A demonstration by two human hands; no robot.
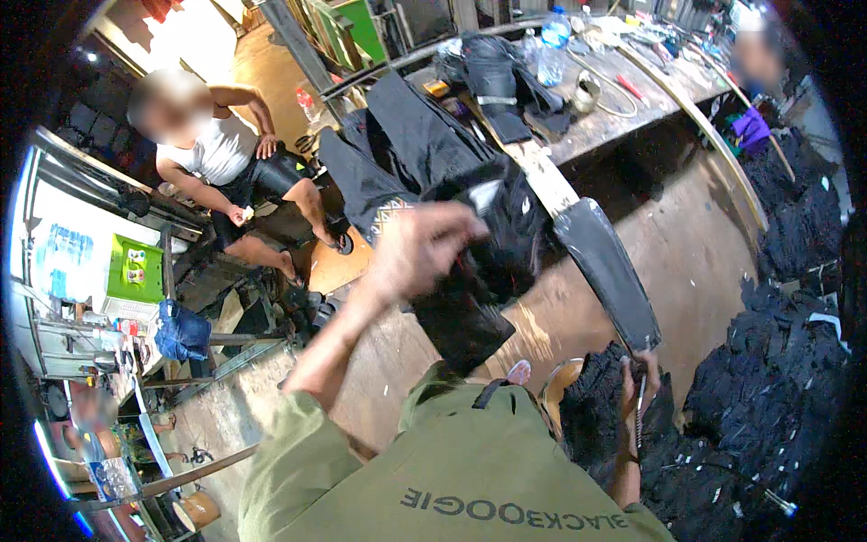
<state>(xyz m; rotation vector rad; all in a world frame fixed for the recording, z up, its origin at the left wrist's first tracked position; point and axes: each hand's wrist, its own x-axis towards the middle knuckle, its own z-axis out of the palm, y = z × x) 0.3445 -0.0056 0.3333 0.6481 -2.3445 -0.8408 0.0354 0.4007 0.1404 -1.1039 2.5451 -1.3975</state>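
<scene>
Black cloth (607,271) covers the board (542,178) jutting from our worktop (578,135); our right hand (635,375) is at its end, grip unclear. Our left hand (429,244), blurred over dark garments (429,135), unreadable: a hard tug might drag them floorward.

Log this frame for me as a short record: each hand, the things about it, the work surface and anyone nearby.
Left hand: motion-blurred, in front of dark black cloth garments; contact unclear
Right hand: low at right, by the near end of a long, narrow black-covered board; grip unclear
Work surface: worn, greyish worktable with a clear plastic bottle and a small metal cup
Right side: large heap of black fabric
Nearby: seated person in a white sleeveless top, upper left
</scene>
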